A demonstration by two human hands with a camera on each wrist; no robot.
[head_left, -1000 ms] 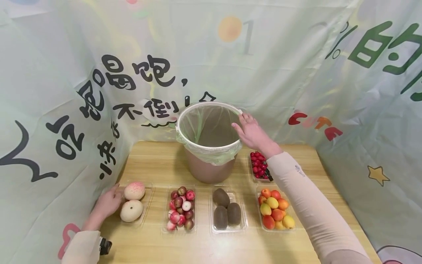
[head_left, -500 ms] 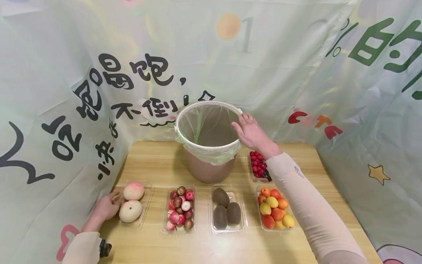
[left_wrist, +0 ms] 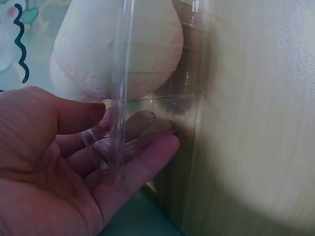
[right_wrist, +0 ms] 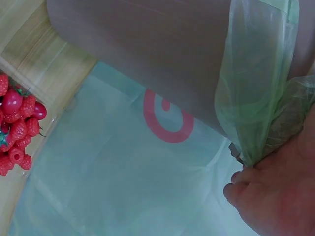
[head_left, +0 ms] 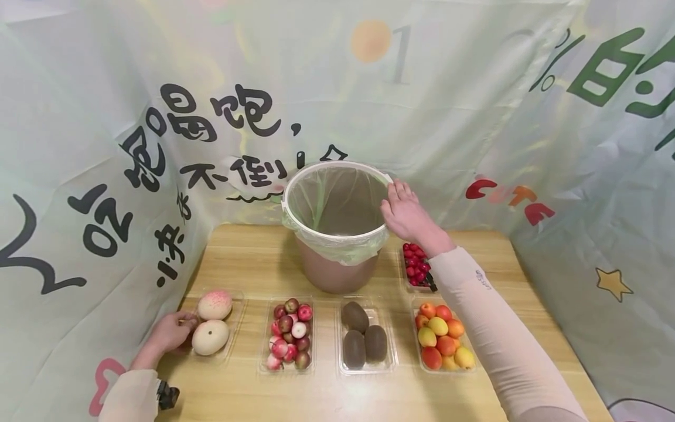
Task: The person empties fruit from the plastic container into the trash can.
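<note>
Fingers (left_wrist: 147, 160) on clear plastic tray (left_wrist: 121, 73)

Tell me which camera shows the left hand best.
The left wrist view: it shows the left hand up close, gripping the clear container by its edge. The head view shows it smaller, from above, beside two pale fruits; the right wrist view doesn't show it.

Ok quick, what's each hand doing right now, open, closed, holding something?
Left hand: closed, gripping the edge of the peach box.
Right hand: closed, holding the bag at the rim of the bin.
</note>
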